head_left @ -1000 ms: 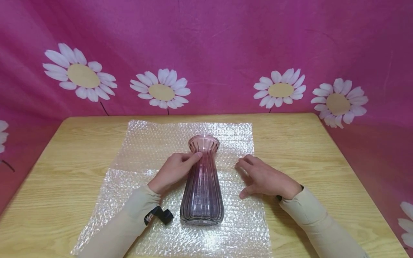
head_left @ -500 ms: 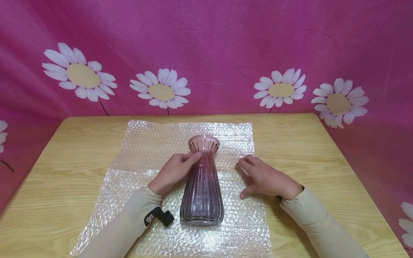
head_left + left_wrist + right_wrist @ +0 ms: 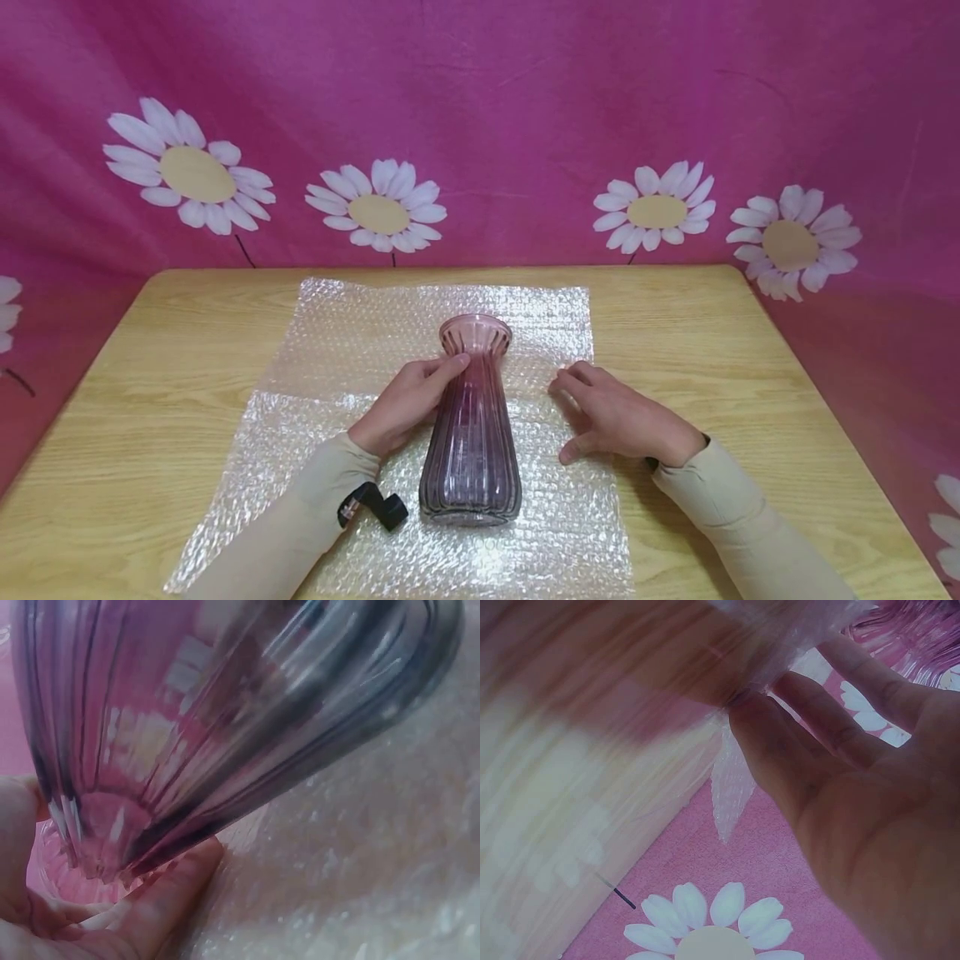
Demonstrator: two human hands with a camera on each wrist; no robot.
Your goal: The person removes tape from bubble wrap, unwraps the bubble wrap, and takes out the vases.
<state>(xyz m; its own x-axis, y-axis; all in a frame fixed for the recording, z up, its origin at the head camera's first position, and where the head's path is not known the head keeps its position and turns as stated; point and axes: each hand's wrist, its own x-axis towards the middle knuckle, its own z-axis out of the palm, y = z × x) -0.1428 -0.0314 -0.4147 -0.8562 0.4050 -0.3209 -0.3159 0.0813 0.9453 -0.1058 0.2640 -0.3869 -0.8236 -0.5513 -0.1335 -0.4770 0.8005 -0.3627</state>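
A ribbed glass vase (image 3: 471, 450), pink at the mouth and dark purple at the base, lies lengthwise on a sheet of bubble wrap (image 3: 300, 350), its mouth pointing away from me. My left hand (image 3: 405, 402) grips the narrow neck, thumb on top. In the left wrist view the fingers (image 3: 176, 889) pass under the neck of the vase (image 3: 202, 742). My right hand (image 3: 626, 417) rests at the right edge of the wrap, apart from the vase. Its fingers (image 3: 769, 739) are slightly bent and touch the bubble wrap (image 3: 731, 787) in the right wrist view.
The wrap lies on a wooden table (image 3: 720, 333) whose bare wood shows on both sides. Behind and beside the table hangs a pink cloth (image 3: 517, 108) with large white daisies. A black strap (image 3: 386, 508) sticks out from my left sleeve.
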